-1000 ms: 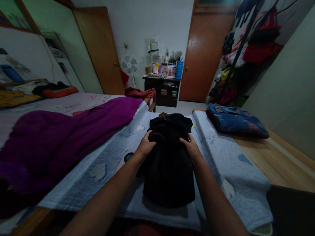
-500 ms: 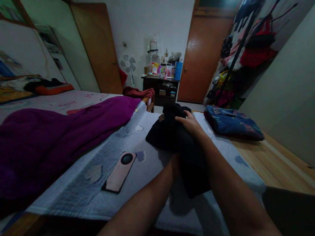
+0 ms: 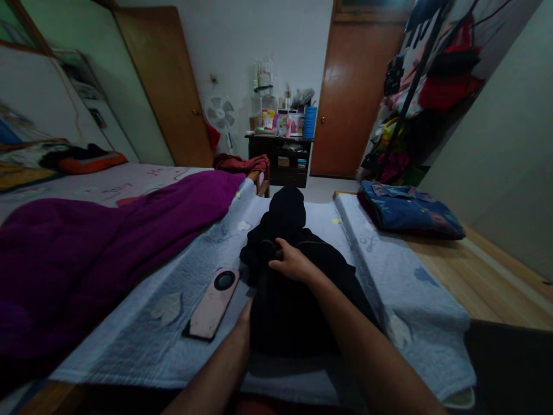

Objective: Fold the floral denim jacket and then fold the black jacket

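Garment [image 3: 287, 311] touches the half-open right hand [image 3: 296, 264].

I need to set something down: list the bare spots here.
Bare: the pale cover between the black garment and folded denim; the wooden surface in front of the denim. Crowded: the garment's left side, with phone and left hand close by.

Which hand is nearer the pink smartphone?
Left. The left hand is beside the pink smartphone, partly hidden by the black garment; the right hand is farther right, over the garment.
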Action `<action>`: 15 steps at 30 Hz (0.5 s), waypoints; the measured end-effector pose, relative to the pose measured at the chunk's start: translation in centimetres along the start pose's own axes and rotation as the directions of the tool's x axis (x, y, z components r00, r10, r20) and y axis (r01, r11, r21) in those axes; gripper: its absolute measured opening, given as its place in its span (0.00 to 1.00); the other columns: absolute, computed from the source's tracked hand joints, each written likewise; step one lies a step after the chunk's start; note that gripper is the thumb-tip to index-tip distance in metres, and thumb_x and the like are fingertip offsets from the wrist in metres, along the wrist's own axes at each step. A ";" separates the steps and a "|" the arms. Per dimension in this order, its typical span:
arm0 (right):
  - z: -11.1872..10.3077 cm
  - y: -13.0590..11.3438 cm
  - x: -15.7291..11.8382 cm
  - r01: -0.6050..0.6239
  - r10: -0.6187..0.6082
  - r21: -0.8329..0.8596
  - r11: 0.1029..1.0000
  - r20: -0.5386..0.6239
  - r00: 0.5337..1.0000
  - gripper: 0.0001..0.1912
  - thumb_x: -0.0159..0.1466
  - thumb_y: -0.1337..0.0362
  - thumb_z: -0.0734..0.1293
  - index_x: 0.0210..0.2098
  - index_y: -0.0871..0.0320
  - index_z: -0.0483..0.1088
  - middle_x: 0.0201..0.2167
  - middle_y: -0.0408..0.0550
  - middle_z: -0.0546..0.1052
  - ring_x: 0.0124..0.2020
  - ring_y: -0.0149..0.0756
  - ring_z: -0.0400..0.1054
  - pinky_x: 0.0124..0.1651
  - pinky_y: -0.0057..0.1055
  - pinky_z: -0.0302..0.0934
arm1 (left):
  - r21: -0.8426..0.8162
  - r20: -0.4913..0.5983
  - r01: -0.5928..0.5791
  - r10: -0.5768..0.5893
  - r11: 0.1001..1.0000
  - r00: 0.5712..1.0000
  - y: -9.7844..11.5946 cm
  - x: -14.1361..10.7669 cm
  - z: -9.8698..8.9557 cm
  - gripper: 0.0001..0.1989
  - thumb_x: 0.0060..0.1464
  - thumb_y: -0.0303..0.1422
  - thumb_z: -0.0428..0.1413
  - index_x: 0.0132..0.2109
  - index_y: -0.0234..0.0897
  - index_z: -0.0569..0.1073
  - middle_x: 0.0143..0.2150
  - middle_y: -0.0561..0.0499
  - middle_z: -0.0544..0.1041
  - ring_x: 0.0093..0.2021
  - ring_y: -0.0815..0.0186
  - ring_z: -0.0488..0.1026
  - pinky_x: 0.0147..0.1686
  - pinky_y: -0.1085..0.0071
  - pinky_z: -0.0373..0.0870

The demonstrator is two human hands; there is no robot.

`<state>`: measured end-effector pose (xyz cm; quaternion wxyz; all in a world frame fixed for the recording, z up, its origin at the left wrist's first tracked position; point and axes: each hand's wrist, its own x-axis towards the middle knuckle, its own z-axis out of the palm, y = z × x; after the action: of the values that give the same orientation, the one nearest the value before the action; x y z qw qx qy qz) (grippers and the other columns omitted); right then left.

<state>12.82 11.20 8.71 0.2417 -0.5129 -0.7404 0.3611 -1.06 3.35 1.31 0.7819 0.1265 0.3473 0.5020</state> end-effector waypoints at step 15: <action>-8.1 13.0 -5.5 -0.404 0.352 -0.194 0.894 -0.252 0.901 0.24 0.66 0.52 0.58 0.49 0.65 0.72 0.48 0.60 0.77 0.51 0.45 0.70 0.52 0.34 0.60 | 0.400 -0.275 -0.241 0.367 0.884 0.889 2.9 0.2 1.2 0.43 0.52 0.31 0.63 0.67 0.49 0.46 0.59 0.40 0.69 0.47 0.62 0.76 0.48 0.66 0.72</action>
<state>28.24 11.13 3.64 0.1790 -0.7083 -0.6345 0.2524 -2.22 5.04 3.74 0.5833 0.2299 0.5383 0.5632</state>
